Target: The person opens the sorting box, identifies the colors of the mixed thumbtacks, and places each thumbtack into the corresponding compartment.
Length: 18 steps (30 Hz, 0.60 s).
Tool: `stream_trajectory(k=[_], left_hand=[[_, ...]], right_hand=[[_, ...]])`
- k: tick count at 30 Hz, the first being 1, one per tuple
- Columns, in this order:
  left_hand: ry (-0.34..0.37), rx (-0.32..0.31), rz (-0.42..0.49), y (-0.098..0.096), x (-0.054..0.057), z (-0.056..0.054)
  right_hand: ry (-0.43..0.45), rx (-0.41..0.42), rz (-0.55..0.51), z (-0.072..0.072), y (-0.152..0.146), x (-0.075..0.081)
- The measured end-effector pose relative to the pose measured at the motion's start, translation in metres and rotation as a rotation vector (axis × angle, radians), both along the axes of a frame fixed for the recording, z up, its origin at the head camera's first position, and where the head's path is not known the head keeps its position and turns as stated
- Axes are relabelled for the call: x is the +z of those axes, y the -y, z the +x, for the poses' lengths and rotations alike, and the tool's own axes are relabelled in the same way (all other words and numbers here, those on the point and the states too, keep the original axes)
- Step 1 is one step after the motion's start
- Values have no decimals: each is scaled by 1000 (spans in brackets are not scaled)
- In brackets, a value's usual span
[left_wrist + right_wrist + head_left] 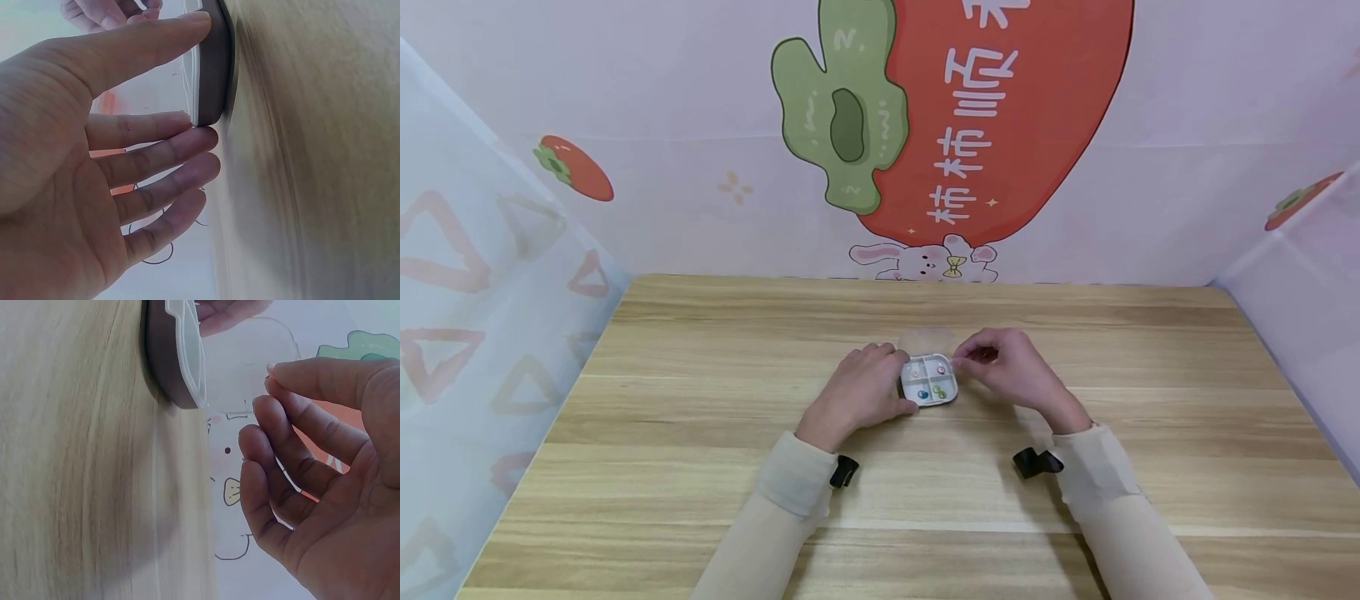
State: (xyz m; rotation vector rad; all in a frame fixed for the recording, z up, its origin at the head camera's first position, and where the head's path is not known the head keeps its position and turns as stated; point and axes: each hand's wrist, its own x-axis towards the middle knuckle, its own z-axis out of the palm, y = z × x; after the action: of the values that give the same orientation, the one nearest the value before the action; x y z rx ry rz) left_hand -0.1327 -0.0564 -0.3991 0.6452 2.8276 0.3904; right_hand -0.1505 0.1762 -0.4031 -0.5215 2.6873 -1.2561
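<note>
A small white pill box (928,380), dark along its outside in the wrist views, lies on the table with its clear lid (925,340) swung back. Its compartments hold tiny pieces, among them blue (923,394), green (939,392) and red (941,369) ones. My left hand (868,385) grips the box by its left side, thumb at the near edge, fingers at the far one. Just off the right side is my right hand (1003,367), thumb and index fingertips pinched together. A tiny pale piece (270,367) shows at those tips; its kind is too small to make out.
The box sits on a wood-grain table (700,517). Behind it rises a white backdrop (700,225) printed with a large red fruit and a rabbit. Light patterned sheets hang at the left and right sides. Black straps (844,472) show at the sleeve cuffs.
</note>
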Motion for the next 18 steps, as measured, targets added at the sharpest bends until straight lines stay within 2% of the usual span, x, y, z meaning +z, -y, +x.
stream_trajectory(k=[11, 18], left_hand=[[-33, -32, -3, -2, -3, 1], [-48, -49, -10, -4, -4, 2]], right_hand=[[-1, 40, -3, 4, 11, 0], [-46, 67, 34, 10, 19, -2]])
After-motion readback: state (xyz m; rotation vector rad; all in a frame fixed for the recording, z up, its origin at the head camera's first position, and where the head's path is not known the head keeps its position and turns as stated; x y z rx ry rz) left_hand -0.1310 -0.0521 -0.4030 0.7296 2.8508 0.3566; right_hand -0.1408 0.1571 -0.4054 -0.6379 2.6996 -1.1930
